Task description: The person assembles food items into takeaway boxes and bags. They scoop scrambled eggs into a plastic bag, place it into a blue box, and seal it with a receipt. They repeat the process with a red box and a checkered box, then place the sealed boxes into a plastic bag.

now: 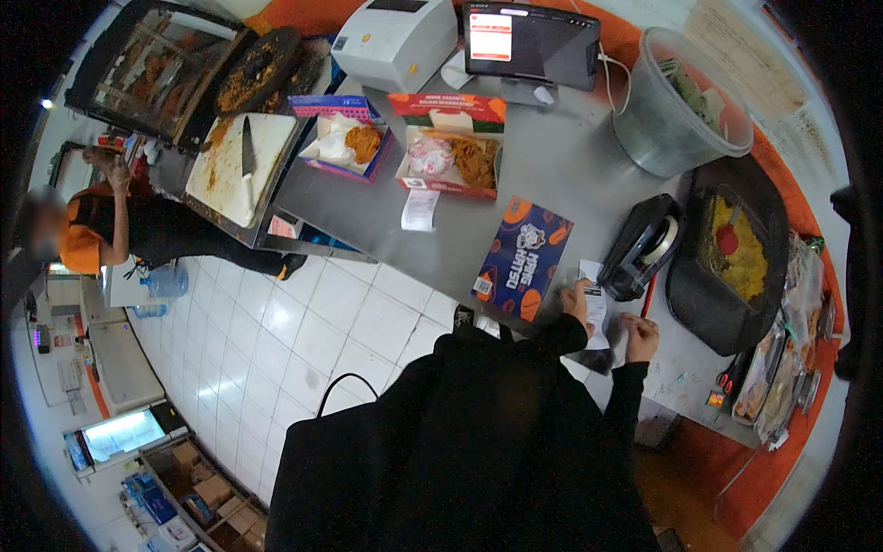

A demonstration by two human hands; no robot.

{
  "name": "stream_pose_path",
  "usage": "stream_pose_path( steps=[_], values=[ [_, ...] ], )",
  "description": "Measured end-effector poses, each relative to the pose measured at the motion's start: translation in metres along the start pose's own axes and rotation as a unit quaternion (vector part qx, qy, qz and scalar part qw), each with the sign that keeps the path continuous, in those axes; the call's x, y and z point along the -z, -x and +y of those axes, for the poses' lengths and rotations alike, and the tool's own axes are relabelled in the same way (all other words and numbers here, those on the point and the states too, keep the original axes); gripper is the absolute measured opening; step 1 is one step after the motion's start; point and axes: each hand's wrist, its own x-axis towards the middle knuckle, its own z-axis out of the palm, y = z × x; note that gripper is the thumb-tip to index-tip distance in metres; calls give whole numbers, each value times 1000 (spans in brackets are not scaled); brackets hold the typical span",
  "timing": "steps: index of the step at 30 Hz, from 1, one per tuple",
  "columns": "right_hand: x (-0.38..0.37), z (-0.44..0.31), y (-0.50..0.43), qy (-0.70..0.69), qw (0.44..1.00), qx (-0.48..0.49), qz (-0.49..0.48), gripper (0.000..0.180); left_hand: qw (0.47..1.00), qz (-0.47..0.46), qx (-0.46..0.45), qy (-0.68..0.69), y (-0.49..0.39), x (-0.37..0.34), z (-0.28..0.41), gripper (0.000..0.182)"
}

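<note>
My left hand (579, 302) holds the left side of a printed paper receipt (594, 303) at the counter's front edge. To its right, my right hand (641, 337) has its fingers drawn together; whether something thin is between them is unclear. A black tape dispenser (641, 247) with a roll of clear tape stands just beyond both hands. Left of the receipt lies a closed, dark blue and orange printed box (523, 259). Farther back are two open cardboard boxes, one red (448, 185) and one purple (345, 165), each with fried chicken and a wrapped white portion.
A second receipt (419, 210) lies before the red box. Around the steel counter are a label printer (397, 45), a screen (531, 45), a clear plastic tub (679, 103), a black container of yellow food (731, 255), scissors (724, 381) and a knife (248, 159) on a cutting board. A co-worker (138, 221) stands left.
</note>
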Motion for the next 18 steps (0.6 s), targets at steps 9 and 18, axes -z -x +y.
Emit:
stream_pose_path(
  steps=[9,18],
  values=[
    [7,-125,-2,-224,965,-56,-128,22,939,-65,-337,-1,-20,160,29,71],
    [-133,-161,-37,-71,959,23,-274,57,958,-145,-224,-108,-33,206,3,78]
  ],
)
